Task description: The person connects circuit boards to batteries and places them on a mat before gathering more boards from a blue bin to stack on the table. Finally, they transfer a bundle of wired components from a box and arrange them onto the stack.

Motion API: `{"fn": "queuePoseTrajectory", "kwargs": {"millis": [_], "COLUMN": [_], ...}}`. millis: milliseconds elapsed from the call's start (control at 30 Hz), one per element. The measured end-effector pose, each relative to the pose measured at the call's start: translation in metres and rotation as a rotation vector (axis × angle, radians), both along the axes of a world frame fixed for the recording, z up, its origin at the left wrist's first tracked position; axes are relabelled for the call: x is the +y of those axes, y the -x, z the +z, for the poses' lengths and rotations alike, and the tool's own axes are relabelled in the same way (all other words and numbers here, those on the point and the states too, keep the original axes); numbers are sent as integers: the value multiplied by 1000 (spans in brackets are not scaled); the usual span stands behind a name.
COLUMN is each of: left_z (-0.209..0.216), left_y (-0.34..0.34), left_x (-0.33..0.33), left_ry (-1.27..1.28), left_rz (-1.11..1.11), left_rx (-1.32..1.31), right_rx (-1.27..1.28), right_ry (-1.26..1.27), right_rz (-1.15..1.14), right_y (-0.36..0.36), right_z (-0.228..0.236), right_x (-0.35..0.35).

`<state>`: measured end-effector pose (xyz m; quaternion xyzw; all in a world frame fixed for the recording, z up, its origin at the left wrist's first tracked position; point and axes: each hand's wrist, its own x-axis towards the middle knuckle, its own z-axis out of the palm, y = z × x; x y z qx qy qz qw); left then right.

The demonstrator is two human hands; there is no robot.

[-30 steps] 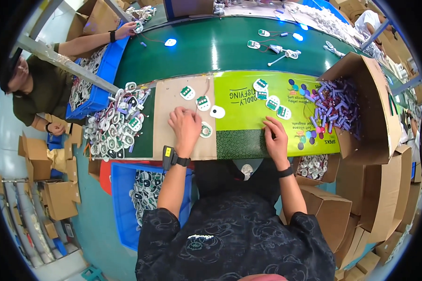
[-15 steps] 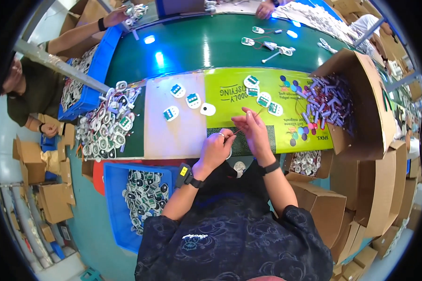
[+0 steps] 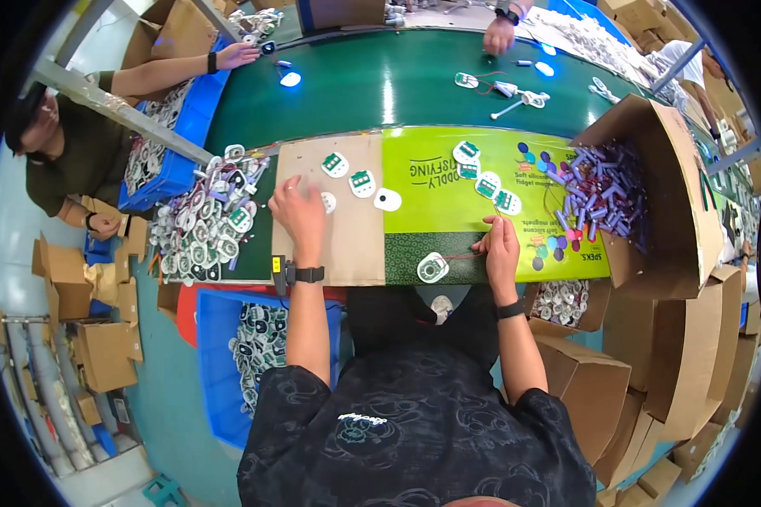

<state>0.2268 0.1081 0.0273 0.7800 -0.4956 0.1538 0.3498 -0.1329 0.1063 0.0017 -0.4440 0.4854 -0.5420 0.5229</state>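
Note:
My left hand [image 3: 298,216] reaches over the pale board on the left, fingers apart and slightly blurred. It partly covers a white oval casing [image 3: 329,203], and whether it touches the casing is hidden. My right hand [image 3: 500,243] is closed in a pinch on thin red wires [image 3: 461,257]. These wires run left to a round white casing [image 3: 433,268] lying on the dark green mat. More white casings with green circuit boards [image 3: 362,183] lie past my left hand, beside a plain white cover [image 3: 387,199]. Another cluster of casings [image 3: 487,185] lies just beyond my right hand.
A heap of white casings [image 3: 207,224] lies at the left. A cardboard box [image 3: 668,203] of purple cylinders [image 3: 600,190] stands at the right. Below the table edge is a blue bin [image 3: 216,372]. Co-workers' hands [image 3: 499,35] are at the green conveyor [image 3: 338,93].
My hands have parted. The left moved left and forward over the casings; the right keeps its pinch, now lower. The round casing with red wires now shows on the mat.

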Motion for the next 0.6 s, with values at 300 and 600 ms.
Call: {"fn": "queuePoseTrajectory", "kwargs": {"millis": [300,600], "left_z": [2,-1], "left_y": [-36,-13], "left_x": [-3,-19], "left_ry": [-140,-215], "left_rz": [-178,-335], "left_rx": [196,-83], "right_rx": [42,17], "right_ry": [32,52], "right_rz": [44,29], "right_y": [4,4], "right_z": [-6,-7], "right_x": [-1,3]}}
